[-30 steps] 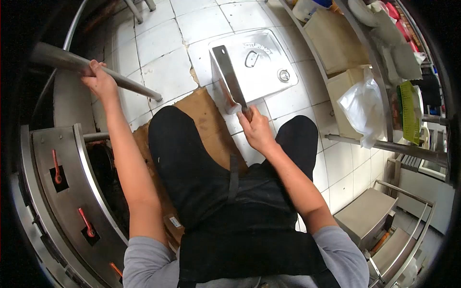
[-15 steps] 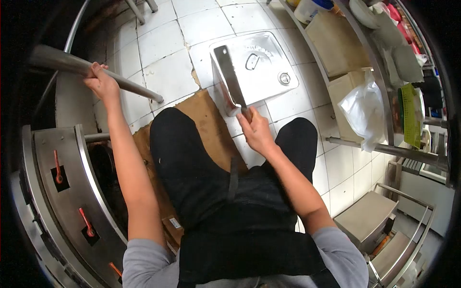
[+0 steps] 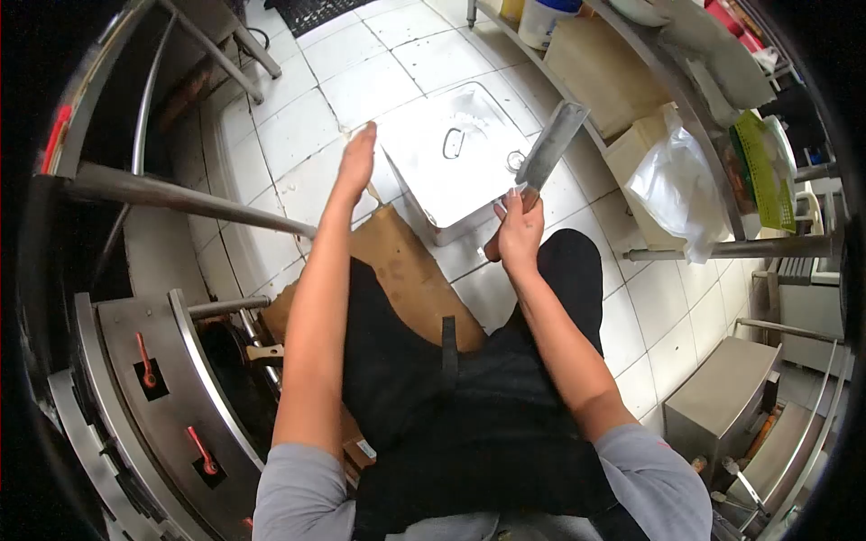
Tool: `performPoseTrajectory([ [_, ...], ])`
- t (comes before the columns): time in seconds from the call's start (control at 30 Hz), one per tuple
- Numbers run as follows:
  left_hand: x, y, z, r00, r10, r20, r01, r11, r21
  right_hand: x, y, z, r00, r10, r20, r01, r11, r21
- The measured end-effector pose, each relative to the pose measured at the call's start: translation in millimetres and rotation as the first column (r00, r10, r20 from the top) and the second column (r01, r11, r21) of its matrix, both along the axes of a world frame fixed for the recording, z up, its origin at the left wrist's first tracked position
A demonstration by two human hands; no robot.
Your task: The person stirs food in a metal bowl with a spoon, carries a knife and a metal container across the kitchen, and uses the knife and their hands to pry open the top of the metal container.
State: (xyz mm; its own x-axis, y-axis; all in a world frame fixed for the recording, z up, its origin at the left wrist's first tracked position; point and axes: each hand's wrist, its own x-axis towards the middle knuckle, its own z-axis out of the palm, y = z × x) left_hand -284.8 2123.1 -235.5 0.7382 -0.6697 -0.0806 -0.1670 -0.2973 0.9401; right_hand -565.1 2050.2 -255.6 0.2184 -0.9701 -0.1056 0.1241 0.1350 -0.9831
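Observation:
A cleaver (image 3: 552,146) with a broad, dark-streaked blade and a brown wooden handle is in my right hand (image 3: 520,236). Its blade points up and to the right, over the right corner of a lidded metal container (image 3: 433,176). That container stands on the tiled floor, and its shiny lid has a loop handle (image 3: 454,142) in the middle. My left hand (image 3: 358,160) is held up beside the container's left edge, seen edge-on with fingers stretched out and nothing in it. Whether it touches the lid I cannot tell.
Flattened cardboard (image 3: 401,261) lies on the floor between my knees. On the left are a steel table leg (image 3: 194,200) and a steel front with red knobs (image 3: 149,374). Shelving with a plastic bag (image 3: 677,185) and a green basket (image 3: 762,171) lines the right.
My left hand has let go of the steel leg and moved right, beside the container. My right hand has swung the cleaver from the lid's left side to its right. The view has shifted.

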Motion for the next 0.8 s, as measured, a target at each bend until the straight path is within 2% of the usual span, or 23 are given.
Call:
performPoseTrajectory([
  [0.03,11.5,-11.4,-10.9,0.993,-0.057,-0.1,0.072,0.986,0.152,4.8,-2.9,1.6,0.999,-0.024,-0.026,0.024,1.0,-0.007],
  [0.1,-4.0,-24.0,-17.1,0.985,0.097,-0.143,-0.103,0.994,-0.031,7.5,-8.9,6.1,0.997,-0.043,-0.059,0.042,0.999,-0.017],
  [0.2,-14.1,-19.1,-16.4,0.99,0.125,0.059,-0.133,0.976,0.169,6.7,-31.5,-9.9,0.991,-0.032,-0.127,0.025,0.998,-0.056],
  [0.3,-29.3,-6.0,-20.8,0.969,0.161,0.186,-0.182,0.978,0.104,7.2,-70.9,-12.4,0.994,0.014,-0.107,-0.023,0.997,-0.078],
  [0.37,-44.7,2.4,-17.8,0.968,0.151,0.202,-0.178,0.976,0.122,7.0,-106.2,-13.3,0.988,0.095,-0.12,-0.104,0.992,-0.07],
  [0.43,-60.1,7.2,-14.1,0.966,0.146,0.213,-0.177,0.975,0.134,9.8,-139.7,-14.6,0.972,0.232,-0.033,-0.232,0.973,-0.016],
  [0.47,-67.9,5.3,-15.2,0.96,0.174,0.218,-0.205,0.971,0.125,10.2,-158.4,-21.0,0.944,0.298,-0.141,-0.307,0.95,-0.054],
  [0.6,-120.0,2.4,-18.4,0.938,0.268,0.22,-0.292,0.953,0.082,26.3,-195.6,-18.0,0.818,0.25,-0.518,-0.434,0.859,-0.272],
  [0.63,-134.3,3.5,-17.4,0.933,0.281,0.225,-0.301,0.952,0.062,31.1,-203.8,-17.2,0.809,0.307,-0.502,-0.47,0.849,-0.239],
  [0.7,-155.6,4.6,-18.7,0.942,0.291,0.166,-0.304,0.951,0.057,33.4,-222.7,-5.8,0.789,0.398,-0.468,-0.529,0.827,-0.189],
  [0.77,-153.4,11.8,-30.4,0.974,0.227,0.007,-0.227,0.971,0.074,26.2,-231.7,16.5,0.692,0.554,-0.463,-0.644,0.763,-0.05],
  [0.8,-139.6,18.1,-40.9,0.977,0.204,-0.057,-0.2,0.977,0.071,25.5,-239.4,8.2,0.676,0.567,-0.47,-0.664,0.746,-0.055],
])
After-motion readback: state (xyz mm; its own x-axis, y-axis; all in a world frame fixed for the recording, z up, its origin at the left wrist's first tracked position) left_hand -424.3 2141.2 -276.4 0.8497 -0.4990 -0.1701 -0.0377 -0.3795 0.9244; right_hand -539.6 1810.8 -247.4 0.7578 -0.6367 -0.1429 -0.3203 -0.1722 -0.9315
